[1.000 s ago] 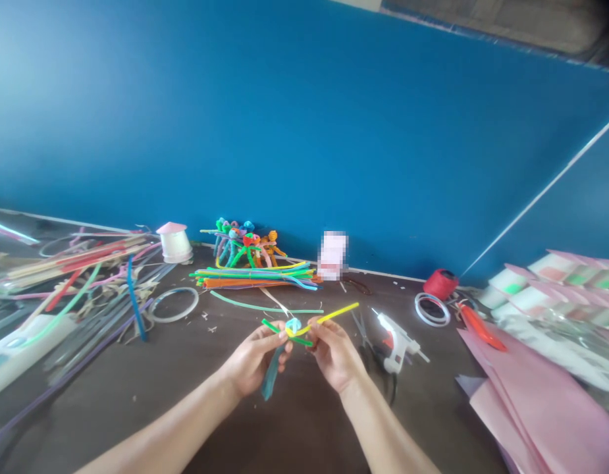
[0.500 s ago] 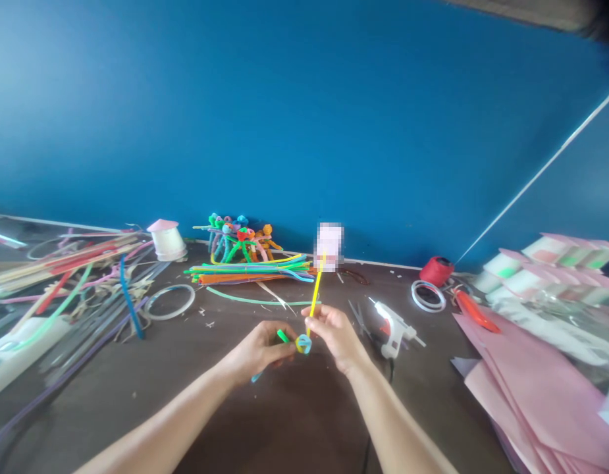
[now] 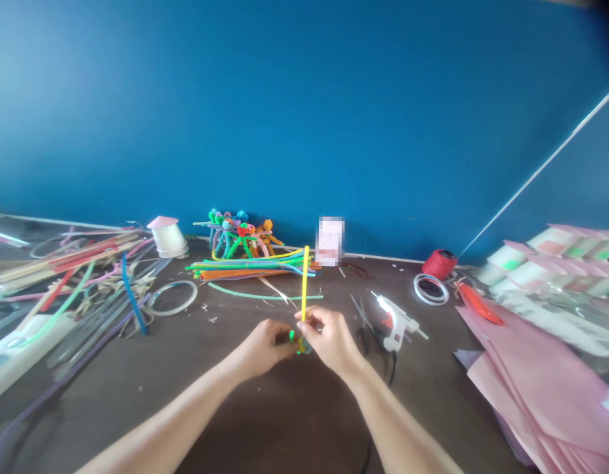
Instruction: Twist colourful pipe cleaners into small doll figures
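Between the fingers of my right hand (image 3: 328, 334) a yellow pipe cleaner (image 3: 305, 283) stands upright, pinched near its lower end. My left hand (image 3: 263, 345) is closed on a small bent figure of pipe cleaners (image 3: 301, 343), in green, yellow and light blue. Its green end sticks out by the left fingertips, and most of the rest is hidden behind the fingers of both hands. The hands nearly touch each other above the dark table. Beyond them lies a bundle of coloured pipe cleaners (image 3: 255, 266), with finished pipe-cleaner figures (image 3: 239, 234) behind it.
Right of my hands lie scissors (image 3: 364, 316) and a white glue gun (image 3: 397, 321). Farther right are red thread (image 3: 440, 264), a ring (image 3: 431, 289), pink sheets (image 3: 541, 375) and paper cups (image 3: 546, 270). At left, loose strips (image 3: 81, 263), another ring (image 3: 172, 299) and a pink-topped cup (image 3: 168, 238) crowd the table.
The yellow pipe cleaner has turned from leaning right to nearly upright, and its visible part is shorter. My right hand has come closer to my left, covering more of the small figure.
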Action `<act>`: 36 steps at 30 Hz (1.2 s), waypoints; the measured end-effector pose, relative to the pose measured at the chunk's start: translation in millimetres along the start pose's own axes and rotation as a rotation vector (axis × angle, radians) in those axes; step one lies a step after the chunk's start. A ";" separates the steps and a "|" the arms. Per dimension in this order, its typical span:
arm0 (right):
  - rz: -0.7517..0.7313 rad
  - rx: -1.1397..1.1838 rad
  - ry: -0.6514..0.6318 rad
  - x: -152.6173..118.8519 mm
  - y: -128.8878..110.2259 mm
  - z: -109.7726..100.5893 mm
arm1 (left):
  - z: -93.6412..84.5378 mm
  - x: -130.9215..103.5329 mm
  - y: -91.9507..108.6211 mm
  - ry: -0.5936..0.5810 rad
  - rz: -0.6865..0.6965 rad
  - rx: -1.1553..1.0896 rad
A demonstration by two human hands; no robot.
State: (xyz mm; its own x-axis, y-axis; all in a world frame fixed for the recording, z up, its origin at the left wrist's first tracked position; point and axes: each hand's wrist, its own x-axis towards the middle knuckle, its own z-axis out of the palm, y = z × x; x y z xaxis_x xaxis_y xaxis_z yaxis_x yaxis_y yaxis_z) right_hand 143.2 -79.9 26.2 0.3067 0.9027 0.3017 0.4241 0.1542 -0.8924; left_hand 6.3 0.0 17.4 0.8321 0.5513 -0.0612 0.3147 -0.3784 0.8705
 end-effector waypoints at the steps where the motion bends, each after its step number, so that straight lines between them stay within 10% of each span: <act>1: -0.015 -0.009 -0.001 -0.6 -0.9 0.0 | -0.1 0.6 -0.8 -0.002 -0.015 -0.014; 36: -0.434 -0.231 -0.039 -4.6 -6.0 -3.0 | 3.9 12.2 -7.0 0.166 -0.170 -0.569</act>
State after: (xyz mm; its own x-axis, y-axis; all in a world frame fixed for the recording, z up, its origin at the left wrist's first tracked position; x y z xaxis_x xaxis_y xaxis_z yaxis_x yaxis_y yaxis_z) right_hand 141.8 -86.2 31.1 0.0296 0.7898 0.6126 0.6851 0.4302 -0.5878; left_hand 16.1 6.4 8.7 0.6951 0.6948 -0.1848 0.1052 0.1560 0.9821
